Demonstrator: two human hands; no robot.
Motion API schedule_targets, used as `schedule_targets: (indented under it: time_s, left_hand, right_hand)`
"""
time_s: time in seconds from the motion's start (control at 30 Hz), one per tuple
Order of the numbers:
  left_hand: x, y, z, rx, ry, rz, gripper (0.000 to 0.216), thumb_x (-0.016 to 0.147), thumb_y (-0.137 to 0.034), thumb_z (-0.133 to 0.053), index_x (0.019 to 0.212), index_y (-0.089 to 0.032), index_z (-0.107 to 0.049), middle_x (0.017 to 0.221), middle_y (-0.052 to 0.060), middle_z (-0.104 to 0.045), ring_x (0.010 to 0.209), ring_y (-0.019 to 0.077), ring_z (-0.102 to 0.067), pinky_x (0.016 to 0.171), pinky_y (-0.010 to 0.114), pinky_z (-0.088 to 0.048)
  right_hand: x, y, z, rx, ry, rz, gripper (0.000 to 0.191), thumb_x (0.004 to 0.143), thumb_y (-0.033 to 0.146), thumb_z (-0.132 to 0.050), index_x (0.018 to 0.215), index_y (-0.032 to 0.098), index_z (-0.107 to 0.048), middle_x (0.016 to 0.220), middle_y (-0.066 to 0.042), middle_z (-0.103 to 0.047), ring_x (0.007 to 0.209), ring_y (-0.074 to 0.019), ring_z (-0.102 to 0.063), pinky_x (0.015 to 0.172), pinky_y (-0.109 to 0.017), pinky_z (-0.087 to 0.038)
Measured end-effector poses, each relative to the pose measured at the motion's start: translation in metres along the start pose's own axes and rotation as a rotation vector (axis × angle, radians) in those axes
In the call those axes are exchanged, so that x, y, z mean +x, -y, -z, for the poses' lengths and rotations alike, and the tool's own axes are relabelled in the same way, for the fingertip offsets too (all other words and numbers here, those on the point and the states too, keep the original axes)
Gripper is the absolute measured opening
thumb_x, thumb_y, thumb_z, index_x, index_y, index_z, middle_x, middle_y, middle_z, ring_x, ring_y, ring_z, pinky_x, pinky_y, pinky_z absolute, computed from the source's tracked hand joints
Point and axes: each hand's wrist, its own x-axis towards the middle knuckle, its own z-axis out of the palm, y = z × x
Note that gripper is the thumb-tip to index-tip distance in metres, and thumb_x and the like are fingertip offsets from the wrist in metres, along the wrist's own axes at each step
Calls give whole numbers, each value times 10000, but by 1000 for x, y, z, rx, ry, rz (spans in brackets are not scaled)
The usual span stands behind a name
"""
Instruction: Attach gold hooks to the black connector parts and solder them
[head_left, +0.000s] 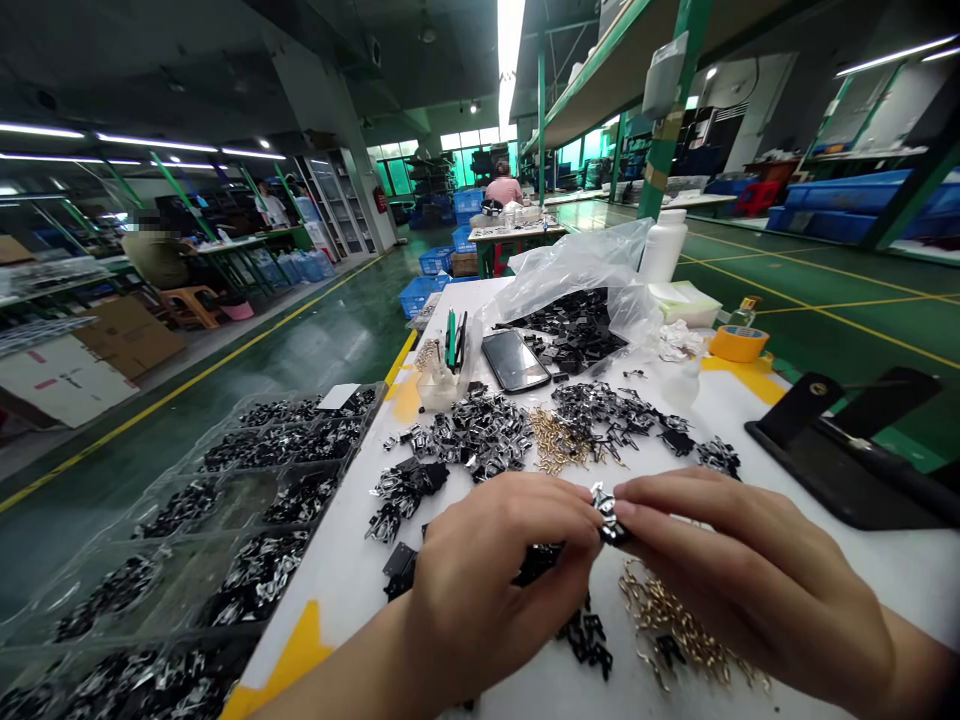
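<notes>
The white table [345, 580] has its left edge running diagonally from near to far, and white surface shows between that edge and the left hand [502, 570]. On the right, a strip of surface separates the right hand [757, 580] from a black stand [847, 450]. Both hands pinch a small black-and-silver part [606, 510] between them, fingertips closed on it, over the table's near half. Silver clips [487, 435] and brass-coloured pieces [559, 440] lie just beyond the hands; more brass-coloured pieces lie under the right one. Farther off are a phone [516, 360], a clear bag [577, 265] and a white bottle [664, 247]. A divided tray [244, 508] flanks the table's left edge, above green floor [300, 345].
</notes>
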Motion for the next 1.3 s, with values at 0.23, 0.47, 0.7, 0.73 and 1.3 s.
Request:
schedule_targets:
  time_s: [0.23, 0.47, 0.7, 0.73, 1.3]
  left_hand:
    - [-2, 0, 2, 154, 68, 7, 302, 724, 54, -616, 982, -103, -628, 879, 99, -692, 819, 146, -672, 761, 210, -567]
    - [-7, 2, 2, 239, 90, 6, 312, 775, -4, -605, 1045, -158, -631, 930, 75, -706, 830, 138, -684, 760, 199, -570]
    - [-7, 7, 2, 250, 95, 7, 281, 770, -11, -604, 1006, -157, -640, 891, 69, -699, 773, 129, -678, 696, 207, -571]
    - [-7, 7, 2, 257, 92, 13, 279, 773, -16, -600, 1003, -168, -639, 881, 62, -699, 754, 129, -676, 675, 211, -570]
    - [6, 14, 9, 113, 31, 420, 119, 734, -195, -672, 848, -229, -661, 784, 11, -712, 682, 170, -685, 638, 253, -576]
  right_hand:
    - [-3, 2, -8, 73, -2, -100, 173, 869, 77, -532, 1037, 108, -562, 907, -91, -651, 810, -140, -631, 688, -244, -531]
    - [-7, 1, -11, 206, -24, -132, 199, 821, 15, -560, 1003, 94, -547, 933, -86, -628, 856, -129, -606, 716, -228, -529]
    - [-6, 2, -14, 207, -42, -122, 216, 807, -11, -560, 990, 103, -559, 899, -93, -644, 815, -145, -618, 687, -258, -529]
    - [-6, 2, -14, 216, -47, -122, 221, 808, -12, -557, 994, 108, -559, 895, -92, -646, 809, -147, -619, 678, -263, -530]
    - [-11, -39, 68, -268, 156, -172, 127, 906, 154, -453, 988, 159, -549, 825, -56, -654, 774, -151, -611, 694, -292, -502]
